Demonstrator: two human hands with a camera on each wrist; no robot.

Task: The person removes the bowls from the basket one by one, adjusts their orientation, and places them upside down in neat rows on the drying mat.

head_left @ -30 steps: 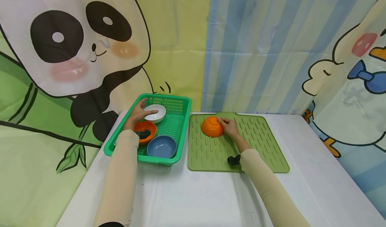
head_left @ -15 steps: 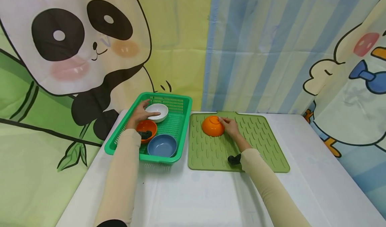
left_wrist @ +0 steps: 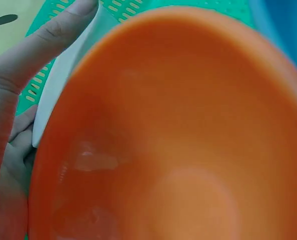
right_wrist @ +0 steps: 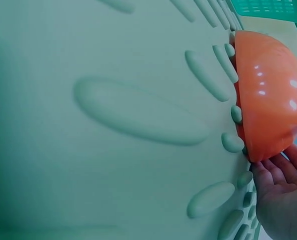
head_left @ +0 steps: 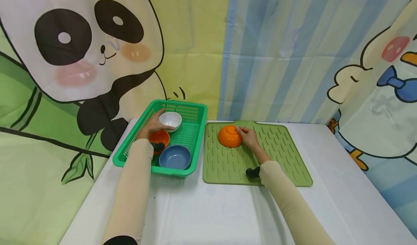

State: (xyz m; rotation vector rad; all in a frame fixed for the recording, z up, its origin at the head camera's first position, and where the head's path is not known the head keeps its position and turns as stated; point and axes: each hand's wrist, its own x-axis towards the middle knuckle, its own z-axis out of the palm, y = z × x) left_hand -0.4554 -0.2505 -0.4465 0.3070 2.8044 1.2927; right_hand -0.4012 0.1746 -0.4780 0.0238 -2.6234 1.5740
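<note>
Over on the left, inside the green basket, my left hand is wrapped about the white bowl, thumb one side, fingers the other. And it's tight in here: the basket's left rim is near the back of my hand, the upright orange bowl sits beside my wrist, the blue bowl takes the near side, and the room lies to the right, where latticed floor shows. Across to the olive mat! My right hand has fingertips on the side of the overturned orange bowl, mouth down near the mat's far left corner; pinching or merely touching, I can't tell. Ridged mat runs on to the right and towards me, its left edge just beside the basket, its back edge close to the backdrop. Under everything, a white table, broad in front of me; behind, printed fabric: panda left, blue stripes, bow-tied bird right.
</note>
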